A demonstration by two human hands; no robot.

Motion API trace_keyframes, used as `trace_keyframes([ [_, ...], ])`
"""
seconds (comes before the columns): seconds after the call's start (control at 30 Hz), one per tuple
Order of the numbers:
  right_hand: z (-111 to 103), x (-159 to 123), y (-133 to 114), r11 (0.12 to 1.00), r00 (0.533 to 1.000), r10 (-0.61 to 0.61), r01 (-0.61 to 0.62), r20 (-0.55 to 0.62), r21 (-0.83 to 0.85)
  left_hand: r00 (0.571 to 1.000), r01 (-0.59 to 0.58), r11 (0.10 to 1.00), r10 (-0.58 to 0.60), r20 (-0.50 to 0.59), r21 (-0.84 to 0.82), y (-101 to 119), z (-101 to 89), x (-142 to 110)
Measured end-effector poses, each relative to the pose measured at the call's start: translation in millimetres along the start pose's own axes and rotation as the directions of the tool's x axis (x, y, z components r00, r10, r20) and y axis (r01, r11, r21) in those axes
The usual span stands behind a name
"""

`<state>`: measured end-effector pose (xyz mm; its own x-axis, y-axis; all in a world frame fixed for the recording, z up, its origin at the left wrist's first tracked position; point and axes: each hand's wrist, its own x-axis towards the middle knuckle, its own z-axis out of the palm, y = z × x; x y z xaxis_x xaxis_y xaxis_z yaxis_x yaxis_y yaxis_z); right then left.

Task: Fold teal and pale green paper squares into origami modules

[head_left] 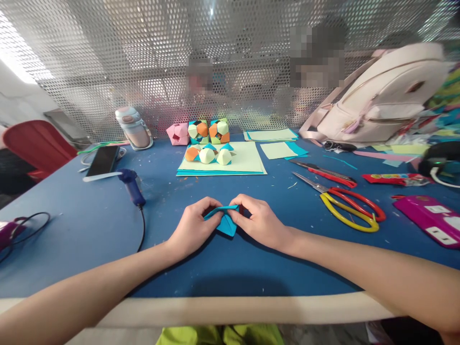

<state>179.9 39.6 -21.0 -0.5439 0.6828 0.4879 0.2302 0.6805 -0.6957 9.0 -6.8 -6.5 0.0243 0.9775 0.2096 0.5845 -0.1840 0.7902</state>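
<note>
One folded blue paper (227, 226) was pinched between thumbs and fingers of the left hand (190, 226) and right hand (265, 224), apparently to steady its creases. Scissors (322, 189) lay right of the hands, presumably set for easy reach.

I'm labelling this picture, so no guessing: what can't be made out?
All in the head view:
- blue paper: sides partly hidden by left hand and right hand
- purple thing: cut off by left edge
- black thing: cut off by right edge
- people behind mesh: blurred
</note>
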Motion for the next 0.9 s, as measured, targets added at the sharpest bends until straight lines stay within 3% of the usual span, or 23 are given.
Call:
trace_keyframes([
  [0.2,-0.3,1.6,-2.5,0.995,0.993,0.097,-0.097,0.073,-0.005,0.993,0.069,0.998,-0.070,-0.094,-0.010,-2.7,0.0,1.1],
  [0.37,4.0,4.2,0.9,0.995,0.999,0.038,-0.036,0.029,-0.094,0.993,0.106,0.993,-0.107,-0.040,-0.048,-4.7,3.0,-0.8],
  [0.63,7.4,2.0,3.5,0.994,0.999,-0.028,0.026,-0.020,-0.102,0.993,0.119,0.991,-0.119,-0.003,-0.060,-2.2,6.6,-1.0],
  [0.9,3.9,0.5,-0.6,0.996,0.998,-0.062,0.063,0.019,-0.055,0.987,0.163,0.977,-0.162,0.023,-0.141,0.6,8.2,-0.3],
])
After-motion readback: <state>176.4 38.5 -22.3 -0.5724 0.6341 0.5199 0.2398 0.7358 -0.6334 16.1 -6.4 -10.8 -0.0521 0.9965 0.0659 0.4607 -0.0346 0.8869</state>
